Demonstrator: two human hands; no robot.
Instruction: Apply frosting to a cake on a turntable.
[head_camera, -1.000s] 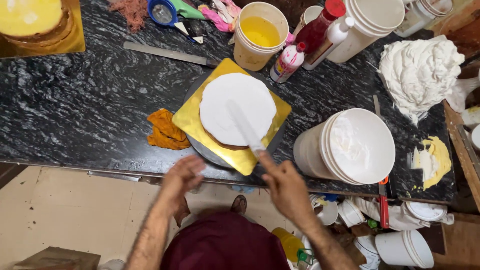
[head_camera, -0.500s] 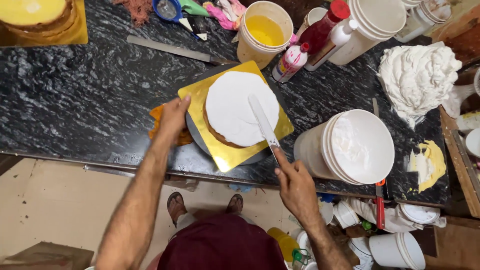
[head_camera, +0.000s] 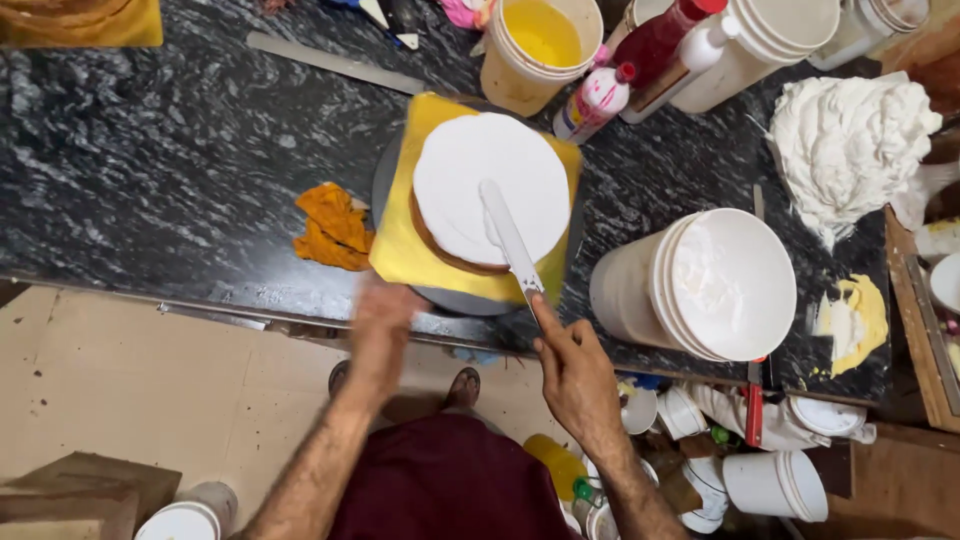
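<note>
Head view: left hand (head_camera: 385, 312) has dropped from the gold board's (head_camera: 400, 250) far corner to its near edge, fingers blurred, grip unclear; board turned; right hand (head_camera: 575, 375) grips the spatula (head_camera: 510, 240) on the cake (head_camera: 490, 185).

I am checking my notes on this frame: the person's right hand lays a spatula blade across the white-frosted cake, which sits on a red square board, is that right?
Not quite: the board under the cake is golden yellow, not red, as the head view shows. The rest stands: the right hand lays the spatula blade across the white frosting.
</note>
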